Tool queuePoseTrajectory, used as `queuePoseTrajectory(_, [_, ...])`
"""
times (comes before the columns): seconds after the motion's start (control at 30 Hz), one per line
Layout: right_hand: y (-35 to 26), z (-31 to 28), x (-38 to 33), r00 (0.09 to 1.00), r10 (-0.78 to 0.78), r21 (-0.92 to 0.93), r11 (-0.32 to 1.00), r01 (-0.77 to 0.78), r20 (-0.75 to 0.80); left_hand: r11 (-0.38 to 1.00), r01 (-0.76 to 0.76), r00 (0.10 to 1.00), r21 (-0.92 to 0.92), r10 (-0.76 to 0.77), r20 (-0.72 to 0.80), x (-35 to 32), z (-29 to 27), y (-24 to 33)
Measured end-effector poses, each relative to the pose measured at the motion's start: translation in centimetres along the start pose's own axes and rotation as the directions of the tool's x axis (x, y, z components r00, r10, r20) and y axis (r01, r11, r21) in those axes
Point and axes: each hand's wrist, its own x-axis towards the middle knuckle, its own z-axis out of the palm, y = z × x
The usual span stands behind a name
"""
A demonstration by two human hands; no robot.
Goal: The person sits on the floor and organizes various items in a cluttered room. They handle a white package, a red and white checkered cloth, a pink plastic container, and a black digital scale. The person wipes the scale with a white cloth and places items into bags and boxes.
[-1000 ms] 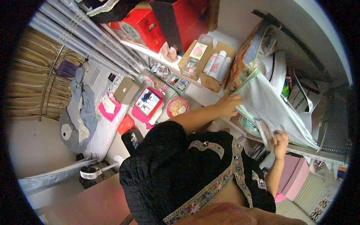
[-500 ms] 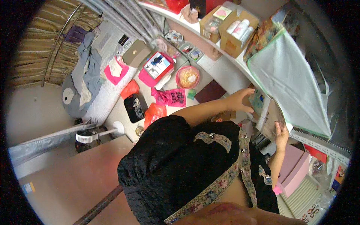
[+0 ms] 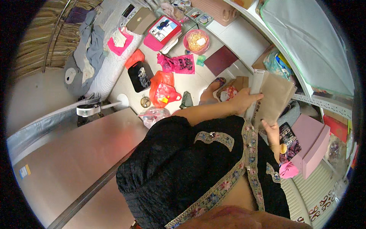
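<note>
Your left hand [image 3: 247,100] pinches the beige packet [image 3: 276,93] along its white edge [image 3: 256,83]; your right hand [image 3: 271,132] pinches its lower edge, fingers partly hidden; two grips probably steady it.

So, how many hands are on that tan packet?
2: the left hand on the left side of the tan packet, the right hand at its lower edge. No others show.

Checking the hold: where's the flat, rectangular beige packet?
Head view, right of centre: the packet is in the left hand and right hand, up and left of the pink rectangular box.
</note>
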Motion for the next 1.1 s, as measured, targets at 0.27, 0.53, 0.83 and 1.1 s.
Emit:
queuePoseTrajectory(0.27, [3.6,2.8,-0.8,0.997,0.070,-0.097,0.993,-0.072,-0.025,0.973,0.017,0.973,-0.229,-0.068,-0.220,-5.5,-1.0,3.7])
queuePoseTrajectory(0.53, [5.2,1.3,1.2,0.970,0.188,-0.274,0.951,-0.142,0.151,0.916,-0.124,0.943,-0.381,-0.011,-0.332,-6.3,-6.1,7.3])
queuePoseTrajectory(0.83, [1.8,4.3,5.1,0.964,0.193,-0.641,0.767,-0.032,0.183,0.935,-0.052,0.903,-0.352,-0.106,-0.417,-9.2,-14.4,6.1])
queuePoseTrajectory(1.1, [3.4,5.0,10.1,0.979,0.202,-0.405,0.895,-0.186,-0.003,0.988,0.134,0.806,-0.078,-0.154,-0.572,-21.6,-30.2,-7.9])
